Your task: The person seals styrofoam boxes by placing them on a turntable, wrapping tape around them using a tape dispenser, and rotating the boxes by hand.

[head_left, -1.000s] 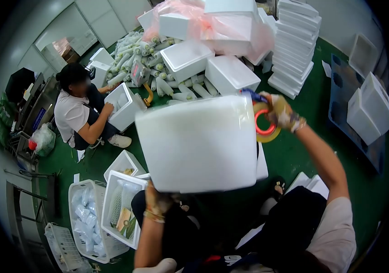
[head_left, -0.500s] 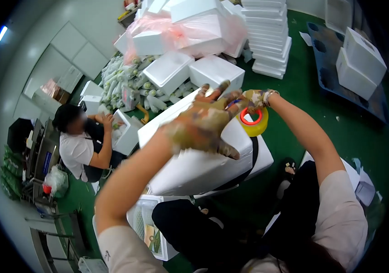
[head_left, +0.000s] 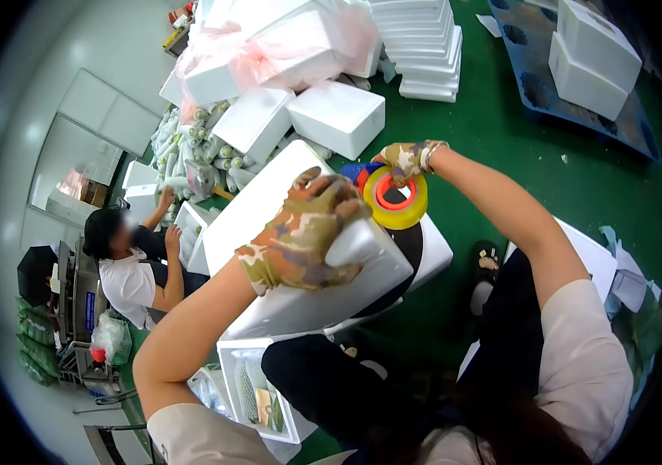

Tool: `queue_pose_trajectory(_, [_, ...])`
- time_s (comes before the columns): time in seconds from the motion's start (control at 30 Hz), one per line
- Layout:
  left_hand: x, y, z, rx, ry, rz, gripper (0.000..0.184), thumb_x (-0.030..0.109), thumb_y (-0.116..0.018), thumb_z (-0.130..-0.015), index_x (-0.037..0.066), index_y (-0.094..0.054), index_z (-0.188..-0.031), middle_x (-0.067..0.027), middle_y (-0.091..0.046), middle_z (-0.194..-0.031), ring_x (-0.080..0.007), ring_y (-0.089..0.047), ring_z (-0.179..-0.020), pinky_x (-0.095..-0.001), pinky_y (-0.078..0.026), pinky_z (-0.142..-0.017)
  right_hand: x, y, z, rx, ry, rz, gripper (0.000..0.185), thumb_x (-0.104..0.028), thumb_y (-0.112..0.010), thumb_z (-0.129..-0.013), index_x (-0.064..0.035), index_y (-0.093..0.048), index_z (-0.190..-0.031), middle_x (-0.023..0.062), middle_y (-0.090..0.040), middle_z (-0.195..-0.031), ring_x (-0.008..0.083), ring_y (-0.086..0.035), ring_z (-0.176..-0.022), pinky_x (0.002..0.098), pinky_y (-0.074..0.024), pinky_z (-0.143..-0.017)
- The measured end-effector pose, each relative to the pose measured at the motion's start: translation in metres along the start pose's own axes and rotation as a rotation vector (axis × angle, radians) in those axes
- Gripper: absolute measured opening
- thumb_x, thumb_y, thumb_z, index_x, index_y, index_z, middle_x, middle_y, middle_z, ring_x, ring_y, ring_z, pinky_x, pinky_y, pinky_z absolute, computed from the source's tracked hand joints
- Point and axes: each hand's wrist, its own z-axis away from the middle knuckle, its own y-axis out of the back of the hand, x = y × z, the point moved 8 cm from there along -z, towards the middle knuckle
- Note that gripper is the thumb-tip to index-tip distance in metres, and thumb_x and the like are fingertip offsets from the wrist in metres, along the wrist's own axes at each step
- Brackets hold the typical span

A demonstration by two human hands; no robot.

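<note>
A white foam box (head_left: 253, 205) lies in front of me, tilted, above another white box. My left hand (head_left: 307, 232), in a camouflage glove, rests over its near edge with fingers spread and somewhat curled. In a matching glove, my right hand (head_left: 408, 161) grips a tape dispenser (head_left: 358, 172) with a blue part and a yellow roll (head_left: 397, 217) around a red-orange core. The dispenser is at the box's right end, beside a black band or gap. Whether tape touches the box cannot be made out.
A co-worker (head_left: 133, 267) crouches at the left beside an open foam box (head_left: 191, 232). Wrapped vegetables (head_left: 183, 147), foam boxes (head_left: 335, 116) and stacked lids (head_left: 424, 46) stand ahead. A blue pallet (head_left: 532, 70) holds two boxes. An open box (head_left: 300, 426) is by my left knee.
The held box has been lowered and turned. My left hand moved from its lower corner, across its top, to the near edge. My right hand stays on the dispenser. The view has shifted.
</note>
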Motion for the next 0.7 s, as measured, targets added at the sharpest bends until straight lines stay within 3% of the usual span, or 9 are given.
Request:
queue_pose_trajectory(0.03, [0.002, 0.0, -0.002, 0.03, 0.037, -0.017, 0.058, 0.041, -0.071, -0.067, 0.009, -0.057, -0.114, -0.0166, -0.051, -0.117, -0.038, -0.045, -0.116, -0.0487, -0.031, -0.104, -0.003, -0.001, 0.013, 0.015, -0.075, -0.006, 0.069, -0.005, -0.072, -0.062, -0.0036, -0.052, -0.129, 0.0105, -0.068, -0.098, 0.0167, -0.063, -0.082, 0.033, -0.0536, -0.072])
queue_pose_trajectory(0.1, [-0.003, 0.004, -0.007, 0.089, 0.175, -0.047, 0.058, 0.041, -0.07, -0.07, 0.006, -0.057, -0.114, -0.02, -0.051, -0.115, -0.039, -0.047, -0.111, -0.0452, -0.034, -0.102, 0.01, -0.034, 0.051, -0.271, -0.062, 0.2, 0.067, -0.009, -0.074, -0.062, -0.0033, -0.055, -0.126, 0.0116, -0.068, -0.091, 0.0221, -0.064, -0.077, 0.0354, -0.0522, -0.067])
queue_pose_trajectory(0.23, [-0.071, -0.005, -0.041, 0.127, 0.52, -0.069, 0.055, 0.04, -0.065, -0.079, -0.001, -0.058, -0.114, -0.0245, -0.058, -0.107, -0.0399, -0.05, -0.11, -0.0438, -0.034, -0.101, 0.078, -0.05, 0.201, -0.038, -0.137, 0.173, 0.065, -0.006, -0.075, -0.06, -0.0024, -0.058, -0.122, 0.0138, -0.068, -0.096, 0.0239, -0.066, -0.086, 0.0335, -0.0529, -0.075])
queue_pose_trajectory(0.33, [-0.074, -0.006, -0.062, 0.212, 0.459, -0.078, 0.053, 0.039, -0.063, -0.081, -0.002, -0.057, -0.114, -0.0252, -0.058, -0.107, -0.041, -0.05, -0.11, -0.045, -0.034, -0.102, 0.099, -0.032, 0.247, 0.195, -0.252, 0.057, 0.067, -0.009, -0.076, -0.059, -0.0008, -0.057, -0.123, 0.017, -0.068, -0.104, 0.0285, -0.067, -0.095, 0.0343, -0.0534, -0.081])
queue_pose_trajectory(0.4, [-0.073, -0.005, -0.059, 0.255, 0.473, -0.078, 0.055, 0.038, -0.065, -0.079, -0.003, -0.057, -0.115, -0.0266, -0.057, -0.112, -0.0422, -0.048, -0.116, -0.0451, -0.031, -0.106, 0.09, -0.006, 0.232, 0.296, -0.173, 0.193, 0.067, -0.014, -0.076, -0.062, -0.0013, -0.056, -0.124, 0.0184, -0.067, -0.104, 0.0301, -0.067, -0.094, 0.0352, -0.0546, -0.079])
queue_pose_trajectory(0.5, [-0.053, -0.001, -0.041, 0.237, 0.356, -0.017, 0.049, 0.033, -0.068, -0.077, -0.001, -0.058, -0.112, -0.0251, -0.056, -0.111, -0.0419, -0.049, -0.112, -0.0453, -0.034, -0.103, 0.072, 0.045, 0.169, 0.44, -0.016, 0.269, 0.066, -0.018, -0.074, -0.064, -0.0018, -0.056, -0.125, 0.019, -0.067, -0.103, 0.0302, -0.068, -0.089, 0.0358, -0.0559, -0.075])
queue_pose_trajectory(0.57, [-0.042, -0.001, -0.031, 0.183, 0.362, 0.118, 0.04, 0.027, -0.068, -0.076, 0.005, -0.058, -0.109, -0.019, -0.056, -0.109, -0.0404, -0.047, -0.112, -0.0457, -0.033, -0.102, 0.054, 0.069, 0.11, 0.343, -0.169, 0.109, 0.066, -0.019, -0.073, -0.064, -0.0022, -0.055, -0.125, 0.0185, -0.065, -0.107, 0.0308, -0.066, -0.096, 0.0346, -0.0543, -0.079])
queue_pose_trajectory(0.7, [-0.061, 0.012, -0.01, 0.317, 0.312, 0.445, 0.033, 0.016, -0.072, -0.077, 0.005, -0.061, -0.106, -0.0157, -0.059, -0.109, -0.0332, -0.055, -0.106, -0.0401, -0.041, -0.096, -0.013, 0.091, 0.012, 0.127, -0.169, 0.278, 0.059, -0.019, -0.07, -0.066, -0.0023, -0.058, -0.122, 0.0156, -0.069, -0.097, 0.0274, -0.068, -0.084, 0.032, -0.0542, -0.071])
